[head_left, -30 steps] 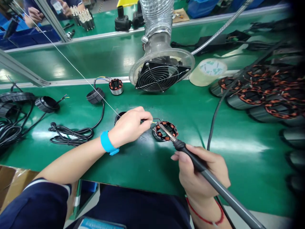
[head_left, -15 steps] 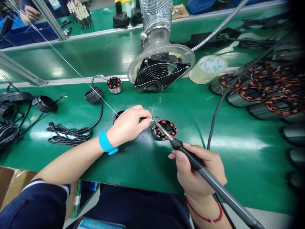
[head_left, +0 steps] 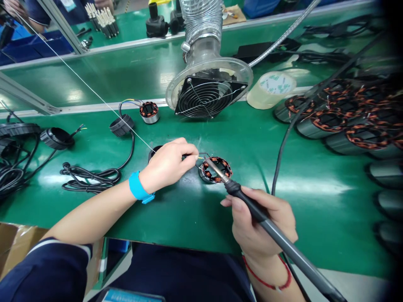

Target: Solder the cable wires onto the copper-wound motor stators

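My left hand (head_left: 168, 163), closed in a pinch, holds thin wires (head_left: 201, 157) beside a round stator with copper windings (head_left: 215, 170). A solder wire (head_left: 94, 93) runs down from the upper left to this hand. A black ring cap (head_left: 153, 153) is partly hidden behind the hand. My right hand (head_left: 262, 220) is wrapped round a soldering iron (head_left: 267, 226), whose metal tip is over the stator's left edge, close to the wires. Whether the tip touches them is too small to tell.
A fume hood with a fan grille (head_left: 204, 98) hangs beyond my hands. Tape (head_left: 271, 90) and many stators (head_left: 329, 121) stand at the right. Another stator (head_left: 149, 112), a ring cap (head_left: 121, 125) and coiled cable (head_left: 91, 176) lie left. A person's hand (head_left: 12, 7) shows at the top left.
The whole view has shifted slightly. Both hands keep their holds, with the iron's tip still near the wires. At the top left, the other person's hands have moved.
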The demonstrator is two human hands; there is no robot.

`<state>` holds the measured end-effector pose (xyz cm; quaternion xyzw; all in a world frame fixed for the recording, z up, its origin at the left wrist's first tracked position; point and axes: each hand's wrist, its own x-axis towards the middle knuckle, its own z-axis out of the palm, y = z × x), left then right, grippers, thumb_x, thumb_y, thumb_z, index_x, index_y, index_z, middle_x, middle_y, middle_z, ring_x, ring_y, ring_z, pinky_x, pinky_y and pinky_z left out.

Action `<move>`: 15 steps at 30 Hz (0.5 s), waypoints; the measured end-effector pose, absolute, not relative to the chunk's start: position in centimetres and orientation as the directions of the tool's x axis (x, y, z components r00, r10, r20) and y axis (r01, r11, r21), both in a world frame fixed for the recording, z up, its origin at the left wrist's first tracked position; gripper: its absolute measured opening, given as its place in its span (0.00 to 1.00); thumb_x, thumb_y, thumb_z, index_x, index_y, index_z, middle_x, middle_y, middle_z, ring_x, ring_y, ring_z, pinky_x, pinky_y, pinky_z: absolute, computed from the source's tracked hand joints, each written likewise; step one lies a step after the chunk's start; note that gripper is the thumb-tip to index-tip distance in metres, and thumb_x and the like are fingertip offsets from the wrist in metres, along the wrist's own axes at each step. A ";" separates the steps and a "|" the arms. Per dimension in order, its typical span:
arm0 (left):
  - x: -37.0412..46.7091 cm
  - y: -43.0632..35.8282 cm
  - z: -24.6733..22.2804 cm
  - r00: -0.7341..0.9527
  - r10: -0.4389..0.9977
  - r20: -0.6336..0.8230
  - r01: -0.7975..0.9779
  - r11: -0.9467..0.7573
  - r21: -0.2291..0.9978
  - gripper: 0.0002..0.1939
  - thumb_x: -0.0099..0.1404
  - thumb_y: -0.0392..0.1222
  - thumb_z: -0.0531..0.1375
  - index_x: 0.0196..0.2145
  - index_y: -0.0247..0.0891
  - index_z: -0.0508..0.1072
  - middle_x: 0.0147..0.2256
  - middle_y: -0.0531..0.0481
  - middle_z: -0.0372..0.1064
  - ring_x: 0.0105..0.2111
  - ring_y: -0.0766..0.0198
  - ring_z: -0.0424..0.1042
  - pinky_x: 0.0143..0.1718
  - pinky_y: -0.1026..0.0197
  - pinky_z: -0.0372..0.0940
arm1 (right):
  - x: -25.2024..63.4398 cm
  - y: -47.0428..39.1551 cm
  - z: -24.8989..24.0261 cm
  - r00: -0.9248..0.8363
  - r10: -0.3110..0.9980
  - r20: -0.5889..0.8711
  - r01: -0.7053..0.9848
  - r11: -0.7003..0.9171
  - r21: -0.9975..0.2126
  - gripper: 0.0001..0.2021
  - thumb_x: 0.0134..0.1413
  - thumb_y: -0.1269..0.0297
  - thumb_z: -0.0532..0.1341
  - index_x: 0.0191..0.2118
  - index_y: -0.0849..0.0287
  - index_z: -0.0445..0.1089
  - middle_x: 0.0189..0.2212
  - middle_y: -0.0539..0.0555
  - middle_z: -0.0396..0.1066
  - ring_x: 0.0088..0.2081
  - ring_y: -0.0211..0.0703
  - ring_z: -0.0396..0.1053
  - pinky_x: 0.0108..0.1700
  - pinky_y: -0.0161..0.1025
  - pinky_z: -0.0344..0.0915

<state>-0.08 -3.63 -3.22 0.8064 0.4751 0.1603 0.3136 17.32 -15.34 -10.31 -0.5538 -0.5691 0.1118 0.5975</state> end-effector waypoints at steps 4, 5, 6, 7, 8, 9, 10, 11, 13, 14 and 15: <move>-0.1 -3.7 -3.2 0.494 0.868 -0.044 0.679 -0.354 0.643 0.10 0.65 0.34 0.54 0.30 0.36 0.75 0.30 0.51 0.68 0.33 0.65 0.67 0.37 0.61 0.61 | 18.1 -14.9 -9.2 0.293 0.770 0.567 0.562 0.341 -0.754 0.11 0.56 0.64 0.66 0.45 0.55 0.72 0.35 0.53 0.75 0.29 0.46 0.76 0.32 0.43 0.75; -0.1 -3.7 -3.2 0.495 0.868 -0.042 0.680 -0.357 0.640 0.11 0.65 0.35 0.54 0.30 0.36 0.75 0.30 0.51 0.68 0.33 0.65 0.67 0.37 0.61 0.61 | 18.4 -14.5 -8.7 0.267 0.786 0.557 0.579 0.331 -0.745 0.12 0.57 0.64 0.66 0.47 0.54 0.71 0.38 0.54 0.76 0.31 0.47 0.77 0.35 0.45 0.76; -0.1 -3.6 -3.2 0.495 0.868 -0.039 0.681 -0.360 0.638 0.11 0.65 0.35 0.54 0.31 0.36 0.76 0.30 0.51 0.68 0.34 0.65 0.67 0.37 0.61 0.61 | 18.6 -14.1 -8.1 0.236 0.807 0.541 0.590 0.323 -0.740 0.14 0.58 0.62 0.65 0.50 0.54 0.71 0.40 0.54 0.76 0.33 0.48 0.77 0.39 0.47 0.76; -0.1 -3.6 -3.2 0.497 0.867 -0.038 0.681 -0.363 0.636 0.11 0.65 0.35 0.54 0.31 0.36 0.76 0.30 0.51 0.68 0.34 0.64 0.67 0.37 0.61 0.61 | 18.8 -13.6 -7.5 0.202 0.832 0.516 0.591 0.316 -0.742 0.16 0.59 0.61 0.64 0.53 0.53 0.69 0.42 0.55 0.76 0.34 0.48 0.77 0.42 0.48 0.76; -0.2 -3.6 -3.2 0.499 0.866 -0.036 0.681 -0.366 0.634 0.11 0.65 0.35 0.54 0.31 0.36 0.76 0.31 0.50 0.68 0.34 0.64 0.67 0.37 0.61 0.61 | 19.0 -13.0 -6.9 0.172 0.858 0.484 0.580 0.309 -0.754 0.18 0.60 0.60 0.63 0.55 0.52 0.68 0.43 0.54 0.76 0.35 0.47 0.77 0.43 0.47 0.76; -0.2 -3.5 -3.2 0.500 0.865 -0.035 0.682 -0.368 0.633 0.11 0.65 0.35 0.54 0.31 0.36 0.76 0.31 0.50 0.68 0.34 0.64 0.67 0.38 0.61 0.61 | 19.2 -12.4 -6.3 0.147 0.883 0.446 0.555 0.299 -0.776 0.19 0.62 0.58 0.62 0.57 0.51 0.66 0.44 0.54 0.76 0.35 0.46 0.77 0.43 0.46 0.76; -0.2 -3.5 -3.2 0.499 0.866 -0.035 0.682 -0.368 0.632 0.11 0.65 0.35 0.54 0.31 0.36 0.76 0.31 0.50 0.68 0.34 0.64 0.67 0.38 0.61 0.61 | 19.2 -11.7 -5.9 0.131 0.904 0.408 0.522 0.287 -0.803 0.18 0.63 0.57 0.60 0.58 0.50 0.65 0.44 0.53 0.76 0.35 0.45 0.77 0.41 0.45 0.76; -0.2 -3.5 -3.2 0.498 0.867 -0.037 0.684 -0.365 0.631 0.11 0.65 0.34 0.54 0.31 0.36 0.76 0.31 0.50 0.68 0.34 0.64 0.67 0.38 0.61 0.61 | 19.3 -11.0 -5.5 0.119 0.920 0.374 0.493 0.272 -0.826 0.17 0.65 0.57 0.58 0.58 0.49 0.64 0.43 0.52 0.76 0.35 0.44 0.77 0.40 0.44 0.76; -0.1 -3.5 -3.1 0.492 0.870 -0.042 0.686 -0.357 0.634 0.11 0.65 0.34 0.54 0.32 0.36 0.76 0.31 0.50 0.68 0.35 0.64 0.67 0.38 0.61 0.61 | 19.1 -9.8 -5.2 0.095 0.939 0.330 0.468 0.251 -0.848 0.14 0.66 0.57 0.57 0.55 0.49 0.66 0.39 0.51 0.77 0.36 0.44 0.77 0.39 0.42 0.75; -0.1 -3.6 -3.1 0.489 0.871 -0.045 0.686 -0.352 0.636 0.11 0.65 0.34 0.54 0.32 0.36 0.76 0.31 0.50 0.68 0.35 0.64 0.67 0.38 0.61 0.61 | 18.9 -9.3 -5.3 0.084 0.944 0.318 0.473 0.243 -0.847 0.13 0.65 0.58 0.57 0.53 0.50 0.67 0.37 0.50 0.77 0.38 0.44 0.77 0.40 0.42 0.74; -0.1 -3.6 -3.1 0.488 0.871 -0.047 0.685 -0.349 0.639 0.11 0.65 0.34 0.54 0.32 0.36 0.76 0.31 0.50 0.68 0.35 0.64 0.68 0.38 0.61 0.61 | 18.7 -9.0 -5.6 0.072 0.949 0.307 0.483 0.236 -0.843 0.12 0.63 0.59 0.58 0.52 0.50 0.67 0.37 0.50 0.76 0.40 0.45 0.76 0.41 0.42 0.74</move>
